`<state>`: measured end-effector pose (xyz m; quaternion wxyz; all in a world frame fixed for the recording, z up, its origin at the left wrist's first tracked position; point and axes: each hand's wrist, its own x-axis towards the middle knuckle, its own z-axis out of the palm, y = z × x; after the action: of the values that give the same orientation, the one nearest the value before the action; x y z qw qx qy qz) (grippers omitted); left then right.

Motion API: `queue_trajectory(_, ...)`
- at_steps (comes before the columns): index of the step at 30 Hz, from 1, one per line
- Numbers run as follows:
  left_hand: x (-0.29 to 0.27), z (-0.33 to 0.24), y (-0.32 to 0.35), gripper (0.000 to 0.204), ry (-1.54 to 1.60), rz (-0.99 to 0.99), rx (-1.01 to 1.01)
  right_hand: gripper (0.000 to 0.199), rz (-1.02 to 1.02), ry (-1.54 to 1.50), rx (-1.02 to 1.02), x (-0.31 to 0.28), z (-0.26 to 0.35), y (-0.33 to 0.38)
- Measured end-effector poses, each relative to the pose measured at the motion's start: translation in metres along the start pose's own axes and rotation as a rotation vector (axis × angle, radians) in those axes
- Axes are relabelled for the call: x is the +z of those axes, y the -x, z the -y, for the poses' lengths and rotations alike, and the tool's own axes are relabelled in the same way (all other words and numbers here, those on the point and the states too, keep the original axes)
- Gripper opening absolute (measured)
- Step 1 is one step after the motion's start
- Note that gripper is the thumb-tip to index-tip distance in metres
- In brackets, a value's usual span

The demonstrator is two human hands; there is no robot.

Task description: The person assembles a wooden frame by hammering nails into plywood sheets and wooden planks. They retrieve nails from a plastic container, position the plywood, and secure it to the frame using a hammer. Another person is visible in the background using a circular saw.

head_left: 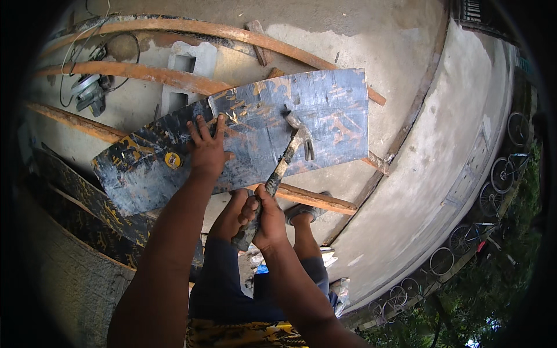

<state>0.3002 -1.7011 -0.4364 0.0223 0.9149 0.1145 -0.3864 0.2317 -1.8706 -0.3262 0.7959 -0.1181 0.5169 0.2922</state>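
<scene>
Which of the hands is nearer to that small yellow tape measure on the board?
Left. The left hand presses the dark board right beside the yellow tape measure; the right hand grips the hammer handle, farther away.

Board (255, 130) lies across timber battens (145, 72) on floor. Tape measure (172, 160) on board, left of left hand (206, 148). Hammer (284, 162) head on board, right. Circular saw (90, 93) far left.

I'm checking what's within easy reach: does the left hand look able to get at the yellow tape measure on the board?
Probably yes. The left hand lies flat on the board, and the tape measure sits just beside it with nothing between them.
</scene>
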Motion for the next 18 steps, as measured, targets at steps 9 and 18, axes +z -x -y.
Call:
queue_trajectory(9,-0.001,-0.004,0.000,0.115,0.011,0.061,-0.035,0.026,-0.272,1.959,-0.978,-0.153,0.159,-0.030)
queue_trajectory(18,0.004,-0.006,0.006,0.116,-0.021,-0.006,-0.022,0.030,-0.116,2.172,-0.973,-0.151,0.224,-0.056)
